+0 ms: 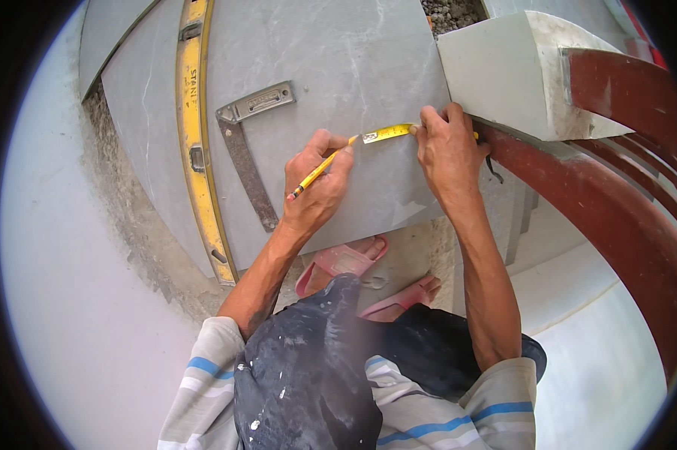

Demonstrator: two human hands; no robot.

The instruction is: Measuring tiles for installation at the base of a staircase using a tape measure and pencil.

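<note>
A yellow pencil [314, 178] with a pink eraser is pinched in my left hand [317, 180], its tip down near the end of a tape measure. My right hand [451, 154] grips the yellow tape measure [388, 133]; its blade reaches leftward over the grey tile [338, 67], while most of its case is hidden behind my fingers. Left of my hands, a try square [242, 150] with a metal stock and a rusty blade lies on the tile. Farther left, a long yellow spirit level [197, 142] rests lengthwise across the grey surface.
A pale block-shaped post base [496, 79] stands at the far right, beside dark red curved railings [601, 187]. A white wall [61, 262] rises at the left, with rough mortar along its foot. My feet in pink sandals [341, 262] are at the tile's near edge.
</note>
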